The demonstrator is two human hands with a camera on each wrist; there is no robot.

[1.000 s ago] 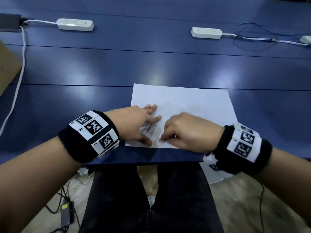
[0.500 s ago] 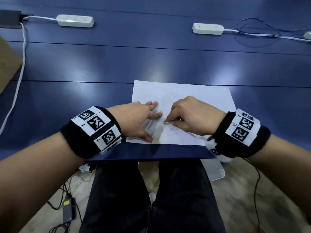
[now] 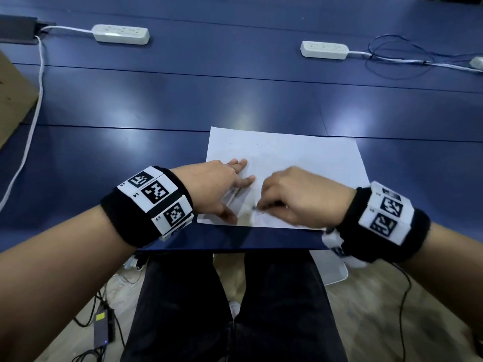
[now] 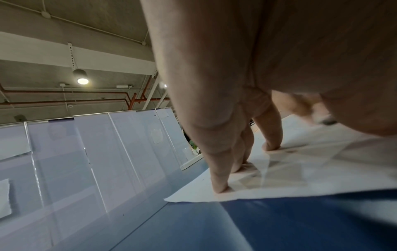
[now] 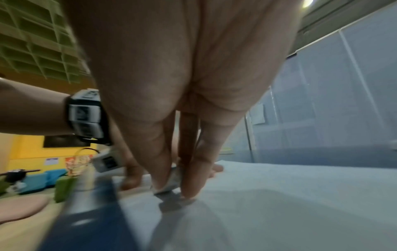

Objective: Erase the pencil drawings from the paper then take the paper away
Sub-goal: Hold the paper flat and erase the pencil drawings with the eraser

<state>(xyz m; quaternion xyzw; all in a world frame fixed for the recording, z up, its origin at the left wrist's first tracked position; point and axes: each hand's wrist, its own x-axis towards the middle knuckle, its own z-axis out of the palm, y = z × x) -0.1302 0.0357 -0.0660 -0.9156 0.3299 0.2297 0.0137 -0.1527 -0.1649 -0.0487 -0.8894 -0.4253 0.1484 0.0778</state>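
Evidently, erasing is unfinished: the paper (image 3: 285, 158) (faint lines remaining) is pressed by the flat left hand (image 3: 217, 186), an eraser (image 5: 171, 182) pinched in the right hand (image 3: 300, 197) fingers.

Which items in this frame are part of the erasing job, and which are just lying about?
Part of the job:
paper, pressed flat by the left hand
eraser, pinched in the right hand
pencil lines, faint

Lying about:
two power strips
loose cables
cardboard at the table's left edge
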